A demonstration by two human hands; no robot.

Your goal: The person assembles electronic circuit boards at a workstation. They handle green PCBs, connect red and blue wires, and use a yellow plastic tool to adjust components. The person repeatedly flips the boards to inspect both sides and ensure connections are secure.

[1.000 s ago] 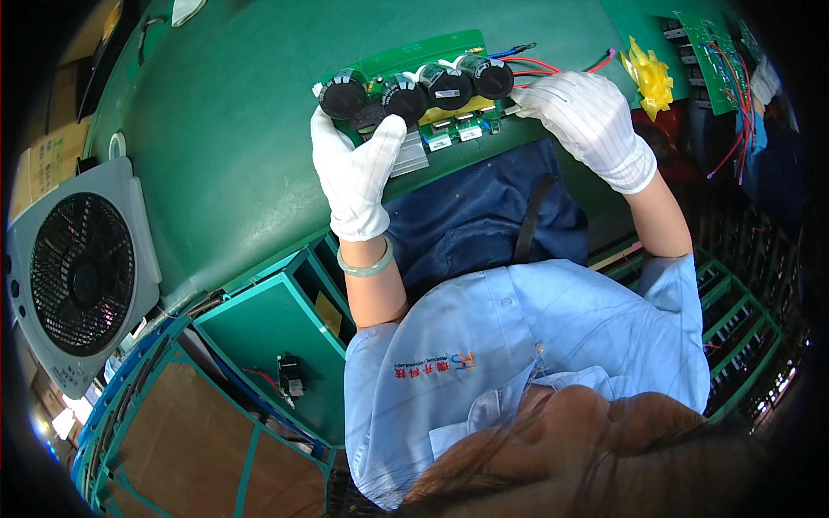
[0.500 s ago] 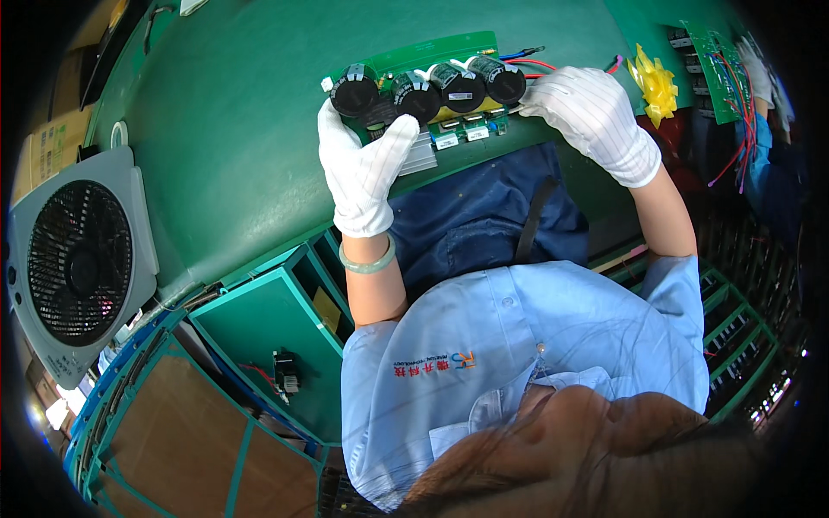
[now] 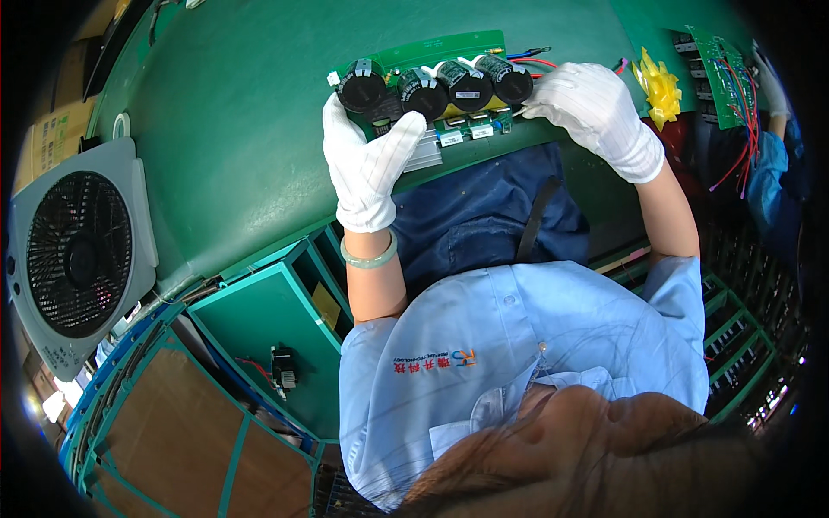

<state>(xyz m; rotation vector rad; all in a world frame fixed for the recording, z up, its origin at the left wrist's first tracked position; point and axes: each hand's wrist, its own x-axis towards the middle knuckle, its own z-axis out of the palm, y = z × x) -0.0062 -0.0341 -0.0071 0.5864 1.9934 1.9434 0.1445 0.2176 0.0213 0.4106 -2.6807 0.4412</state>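
A green circuit board (image 3: 449,45) carries several large black capacitors (image 3: 424,95), white block parts and a ribbed metal heat sink (image 3: 423,155). My left hand (image 3: 367,168), in a white striped glove, grips its left end, thumb in front and fingers partly hidden behind a capacitor. At the right end, my gloved right hand (image 3: 596,116) has its fingers curled together against the board's edge; what lies between the fingertips is hidden. Red wires (image 3: 540,62) and a blue wire with a dark tip (image 3: 528,54) run out behind the board near that hand.
The green tabletop (image 3: 233,129) spreads around the board. A grey box fan (image 3: 82,255) stands left, beside an open green drawer (image 3: 259,328) with a small black part. Right lie a yellow ribbon-like bundle (image 3: 658,89) and another wired board (image 3: 721,78), near a co-worker's gloved hand (image 3: 771,85).
The board and both my hands sit slightly farther right in the picture, with the grips unchanged. The co-worker's gloved hand and blue sleeve at the right edge have shifted a little.
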